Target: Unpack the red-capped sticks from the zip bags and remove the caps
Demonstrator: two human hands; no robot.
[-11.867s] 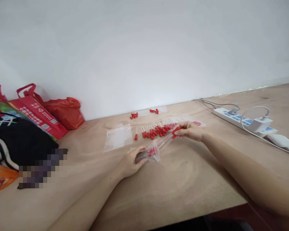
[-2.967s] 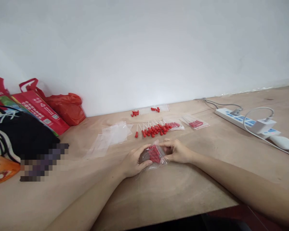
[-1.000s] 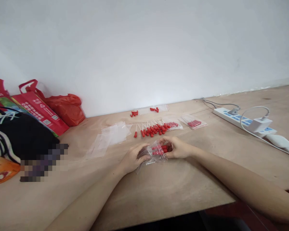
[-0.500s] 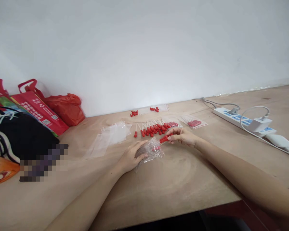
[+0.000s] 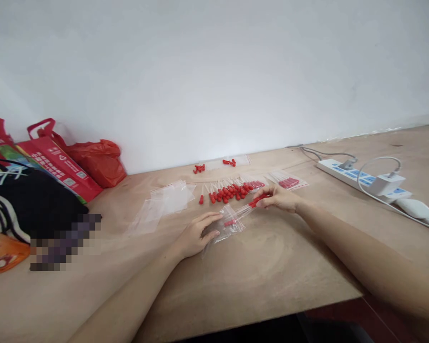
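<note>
Left hand [image 5: 195, 235]: curled half-open, it held a clear bag [image 5: 233, 229] low over the table [image 5: 271, 281].
Right hand [image 5: 279, 199]: pinched closed, it gripped red-tipped sticks [image 5: 254, 202] — pale ends toward the bag's mouth.
Pile [image 5: 227, 191]: similar sticks lay beyond.

From where I stand: one person, both arms bare as far up as I see. Left forearm [image 5: 136, 293] slim, smooth, wider toward the body; one tiny round spot [image 5: 165, 257] near the wrist. Right forearm [image 5: 346, 252] also slim, tapering to a narrow wrist [image 5: 301, 205]. Left grip [image 5: 196, 237], bare hand: slender fingers [image 5: 209, 219], rounded thumb [image 5: 211, 235]. Right grip [image 5: 279, 199], bare hand: similar build. Nails too small to make out.
</note>
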